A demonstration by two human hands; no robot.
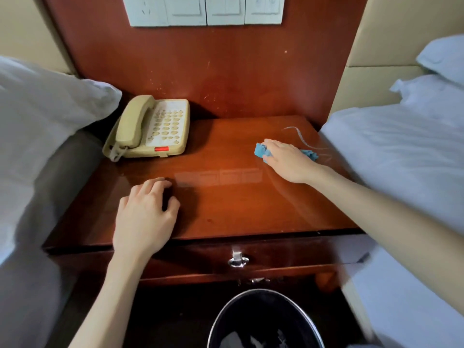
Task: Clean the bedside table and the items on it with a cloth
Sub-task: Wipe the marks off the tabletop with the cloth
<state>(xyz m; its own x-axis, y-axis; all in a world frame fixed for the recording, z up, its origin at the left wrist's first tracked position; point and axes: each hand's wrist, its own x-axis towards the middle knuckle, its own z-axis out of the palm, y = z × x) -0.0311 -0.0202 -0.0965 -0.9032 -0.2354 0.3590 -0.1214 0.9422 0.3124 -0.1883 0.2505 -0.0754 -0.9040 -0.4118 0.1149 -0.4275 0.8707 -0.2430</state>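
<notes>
Cloth work sits at the right side of the glossy red-brown bedside worktop [226, 202]; the right hand [283, 159] lies over a crumpled blue cloth [260, 149] and holds it down on the wood, fingers laid across it and thumb tucked against it, with cloth showing past the fingertips and again behind the wrist; a thin pale cord [300, 138] trails on the surface just beyond; the left hand [145, 214] rests near the front left edge, holding nothing, fingers loosely bent with their tips on the wood; a beige corded telephone [153, 129] stands at the back left corner, handset in its cradle, well apart from both hands; white bedding flanks the worktop on either side; a drawer pull [238, 259] shows on the front, with a dark round bin [263, 320] below it.
</notes>
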